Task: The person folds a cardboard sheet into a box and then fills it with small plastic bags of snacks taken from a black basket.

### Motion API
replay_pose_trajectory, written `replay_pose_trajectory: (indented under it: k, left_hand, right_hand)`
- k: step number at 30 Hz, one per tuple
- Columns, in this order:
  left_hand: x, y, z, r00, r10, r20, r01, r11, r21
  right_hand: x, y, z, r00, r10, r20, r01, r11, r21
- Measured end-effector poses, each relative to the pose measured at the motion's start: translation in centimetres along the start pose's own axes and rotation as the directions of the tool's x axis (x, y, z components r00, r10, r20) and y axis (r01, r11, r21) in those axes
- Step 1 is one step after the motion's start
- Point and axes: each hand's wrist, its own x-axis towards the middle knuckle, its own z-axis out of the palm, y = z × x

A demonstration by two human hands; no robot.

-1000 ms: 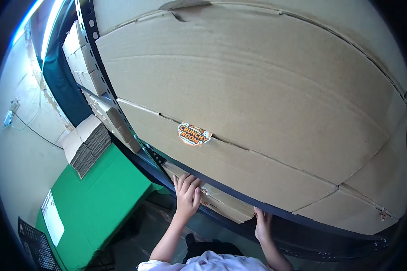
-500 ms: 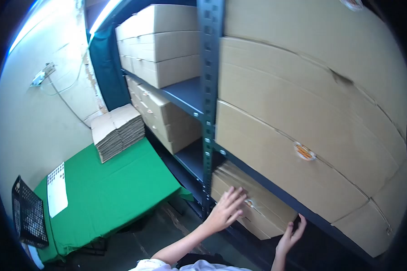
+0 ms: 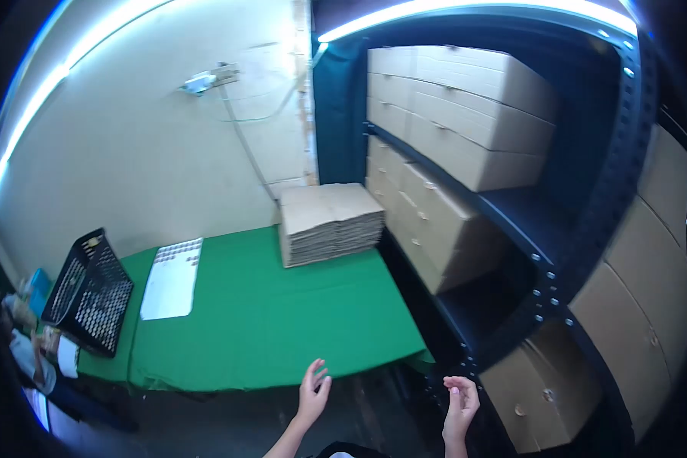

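My left hand (image 3: 311, 391) is raised near the front edge of the green-covered table (image 3: 267, 320), fingers loosely apart, holding nothing. To the right, my right hand (image 3: 460, 404) has half-curled fingers and holds nothing that I can see. It is nearest to a cardboard box (image 3: 542, 397) on the lower shelf and appears apart from it. At the back of the table lies a stack of flattened cardboard (image 3: 332, 221). A white sheet with rows of dark marks (image 3: 169, 282) lies on the green cloth, left of the middle.
A black plastic basket (image 3: 99, 298) stands tilted at the table's left end. Beyond it, another person (image 3: 34, 359) is partly visible. Metal shelving (image 3: 542, 286) on the right carries several cardboard boxes (image 3: 466, 114). A socket with a cable (image 3: 220, 76) is on the wall.
My view has swung left, toward the table. Both hands have come away from the lower-shelf cardboard box. The basket and the white sheet show more fully, and another person has come into view.
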Motion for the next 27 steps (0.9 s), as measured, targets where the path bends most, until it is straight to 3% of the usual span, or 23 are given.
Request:
replay_pose_trajectory:
  k: [3,6,7,11,15,18,22,27]
  left_hand:
    - [0.0,-0.7,-7.7,0.970,-0.017,-0.243,0.017,1.000,-0.004]
    - [-0.7,-1.6,-14.3,0.910,-0.014,-0.415,0.033,0.999,0.038]
    - [-0.9,-2.1,-16.1,0.887,-0.014,-0.462,0.033,0.999,0.031]
    - [-1.8,-2.5,-19.9,0.783,-0.062,-0.619,0.068,0.998,-0.013]
    - [-1.3,-3.3,-20.7,0.750,-0.081,-0.656,0.081,0.996,-0.032]
    - [0.4,-5.1,-21.2,0.780,-0.099,-0.618,0.097,0.995,-0.037]
    - [3.9,-6.5,-22.3,0.803,-0.123,-0.584,0.113,0.992,-0.053]
    - [9.2,-6.8,-23.8,0.762,-0.130,-0.635,0.101,0.992,-0.081]
  right_hand:
    - [0.4,1.8,5.7,0.950,0.222,0.219,-0.266,0.944,0.195]
    - [0.3,3.5,11.4,0.815,0.439,0.380,-0.568,0.736,0.369]
    - [0.2,3.9,13.2,0.784,0.469,0.405,-0.608,0.713,0.350]
    - [-0.5,5.9,18.7,0.721,0.430,0.543,-0.634,0.726,0.267]
    - [-0.8,8.6,22.4,0.617,0.480,0.624,-0.695,0.704,0.146]
    - [-0.1,11.0,24.7,0.542,0.530,0.652,-0.737,0.672,0.067]
    - [2.9,13.9,28.4,0.523,0.596,0.609,-0.765,0.644,0.027]
    - [8.5,17.4,34.0,0.522,0.625,0.580,-0.779,0.627,0.025]
